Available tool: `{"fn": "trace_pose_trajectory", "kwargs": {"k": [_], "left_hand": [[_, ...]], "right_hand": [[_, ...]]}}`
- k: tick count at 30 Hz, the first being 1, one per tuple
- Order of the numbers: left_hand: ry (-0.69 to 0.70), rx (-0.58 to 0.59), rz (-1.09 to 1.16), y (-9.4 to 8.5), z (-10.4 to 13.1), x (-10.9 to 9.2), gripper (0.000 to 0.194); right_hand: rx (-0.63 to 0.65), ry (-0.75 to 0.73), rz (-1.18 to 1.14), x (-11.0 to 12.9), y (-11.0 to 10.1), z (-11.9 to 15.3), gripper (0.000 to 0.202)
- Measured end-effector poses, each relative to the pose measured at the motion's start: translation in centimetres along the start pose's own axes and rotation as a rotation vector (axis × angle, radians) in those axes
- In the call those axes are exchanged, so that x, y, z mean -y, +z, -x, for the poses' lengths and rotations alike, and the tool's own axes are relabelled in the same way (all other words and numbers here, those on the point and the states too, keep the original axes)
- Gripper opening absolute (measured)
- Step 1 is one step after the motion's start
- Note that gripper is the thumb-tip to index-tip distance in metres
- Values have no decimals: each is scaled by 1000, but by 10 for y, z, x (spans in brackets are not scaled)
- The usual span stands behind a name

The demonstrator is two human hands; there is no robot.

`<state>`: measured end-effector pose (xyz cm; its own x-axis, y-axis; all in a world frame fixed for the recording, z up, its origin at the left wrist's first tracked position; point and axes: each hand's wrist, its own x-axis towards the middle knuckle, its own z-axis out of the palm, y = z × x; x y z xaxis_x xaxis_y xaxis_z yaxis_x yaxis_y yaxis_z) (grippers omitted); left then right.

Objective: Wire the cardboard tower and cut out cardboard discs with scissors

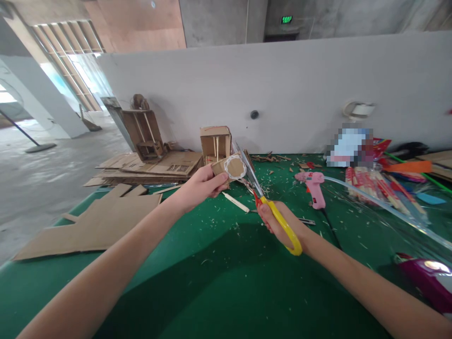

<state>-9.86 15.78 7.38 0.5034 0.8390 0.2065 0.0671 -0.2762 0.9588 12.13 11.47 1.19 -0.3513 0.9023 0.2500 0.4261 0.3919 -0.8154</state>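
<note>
"Holding what on the left?"

"In the left hand (203, 185), a cardboard piece (219, 167), pinched between thumb and fingers at the left end, probably to leave the white scalloped ring (226, 171) to the right uncovered."

"And on the right?"

"Gripping scissors (264, 200) by the yellow and red handles, with the curled fingers of the right hand (277, 221). Pointing to the far side, just beside the cardboard piece, perhaps to suit its right edge. Impossible to tell contact from here."

"Why above the green table (197, 268)?"

"Raised, maybe, for turning room between the 2 hands."

"And the pink glue gun (317, 190)?"

"Lying to the right of the scissors, likely within easy reach."
</note>
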Motion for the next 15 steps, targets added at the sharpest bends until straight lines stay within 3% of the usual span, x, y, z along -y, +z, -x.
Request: {"fn": "trace_pose_trajectory", "kwargs": {"k": [11,15], "left_hand": [[10,-67,-15,-6,-1,1,26],[19,-72,-89,-9,1,-5,27]], "right_hand": [[199,-72,-120,-5,-10,0,51],[213,-103,-142,-5,-10,0,50]]}}
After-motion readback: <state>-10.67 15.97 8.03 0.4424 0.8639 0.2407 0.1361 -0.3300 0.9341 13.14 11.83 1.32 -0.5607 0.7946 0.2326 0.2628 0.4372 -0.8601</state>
